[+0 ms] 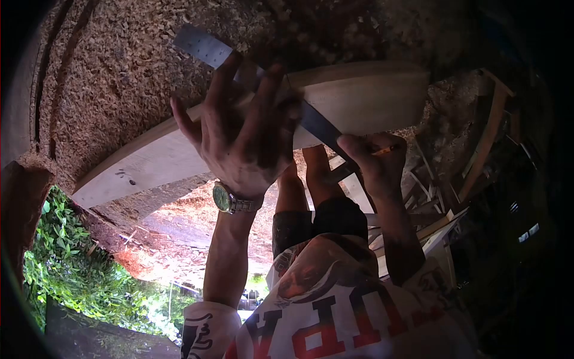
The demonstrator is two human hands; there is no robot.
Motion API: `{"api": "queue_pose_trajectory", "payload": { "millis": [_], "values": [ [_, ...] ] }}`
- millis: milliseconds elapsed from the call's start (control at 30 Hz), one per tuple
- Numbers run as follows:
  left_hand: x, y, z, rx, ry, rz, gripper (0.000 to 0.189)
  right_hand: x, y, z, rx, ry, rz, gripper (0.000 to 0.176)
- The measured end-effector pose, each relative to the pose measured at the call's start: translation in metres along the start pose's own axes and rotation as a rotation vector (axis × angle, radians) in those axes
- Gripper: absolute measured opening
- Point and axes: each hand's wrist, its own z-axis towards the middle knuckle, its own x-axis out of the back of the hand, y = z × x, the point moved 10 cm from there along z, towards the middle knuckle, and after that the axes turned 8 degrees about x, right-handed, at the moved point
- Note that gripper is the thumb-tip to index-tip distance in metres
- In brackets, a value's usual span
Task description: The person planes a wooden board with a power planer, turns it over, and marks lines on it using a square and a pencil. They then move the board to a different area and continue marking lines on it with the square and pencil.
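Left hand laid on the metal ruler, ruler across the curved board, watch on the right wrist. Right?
Wrong wrist: the head view shows the watch on the left one, not the right. The rest stands: left hand laid on the metal ruler, ruler across the curved board.

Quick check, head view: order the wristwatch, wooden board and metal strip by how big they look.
1. Wooden board
2. Metal strip, though the left hand hides part of it
3. Wristwatch

The gaps look wide enough to rank all three.
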Motion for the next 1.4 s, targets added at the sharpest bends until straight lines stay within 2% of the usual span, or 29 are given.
{"api": "queue_pose_trajectory", "payload": {
  "millis": [167,600,667,767,800,833,867,967,1100,1133,1233,1267,1367,1400],
  "values": [
    [-0.001,0.0,-0.001,-0.005,0.001,0.004,0.042,0.001,0.002,-0.001,-0.022,-0.014,-0.016,0.019],
    [-0.001,0.002,-0.001,-0.025,-0.018,0.044,0.05,-0.003,-0.004,0.001,0.089,-0.012,-0.002,0.017],
    [0.001,0.004,-0.002,-0.048,0.031,0.017,0.055,-0.003,-0.001,0.001,0.082,-0.004,0.018,0.017],
    [0.001,-0.002,-0.007,-0.079,0.057,-0.044,0.058,-0.005,-0.003,0.001,0.188,0.028,0.086,0.015],
    [0.003,-0.002,-0.009,-0.062,0.075,-0.109,0.056,-0.007,0.003,0.001,0.12,-0.015,0.119,0.012],
    [0.004,-0.004,-0.01,-0.045,0.092,-0.175,0.055,-0.005,0.0,0.001,0.168,0.002,0.082,0.014],
    [0.004,-0.001,-0.01,-0.144,0.146,-0.123,0.05,-0.004,-0.002,0.001,0.214,0.018,0.045,0.016],
    [0.002,0.011,-0.018,-0.174,0.117,0.089,0.049,-0.004,0.003,0.003,0.304,0.045,0.024,0.019],
    [0.006,0.026,-0.024,-0.085,0.039,0.106,0.057,-0.005,0.002,0.003,0.369,0.06,0.046,0.025],
    [0.005,0.034,-0.024,-0.116,0.004,0.147,0.067,-0.002,0.002,0.003,0.371,0.089,0.069,0.025],
    [0.011,0.061,-0.029,-0.244,-0.017,0.149,0.064,-0.003,0.002,0.005,0.454,0.106,0.027,0.025],
    [0.006,0.065,-0.023,-0.216,-0.114,0.132,0.057,0.0,-0.001,0.003,0.497,0.14,-0.009,0.025],
    [0.0,0.067,-0.019,-0.182,-0.146,0.19,0.051,0.001,0.004,0.004,0.49,0.145,-0.023,0.028],
    [-0.003,0.065,-0.018,-0.169,-0.166,0.225,0.05,0.008,-0.011,-0.005,0.672,0.236,-0.097,0.024]
  ]
}}
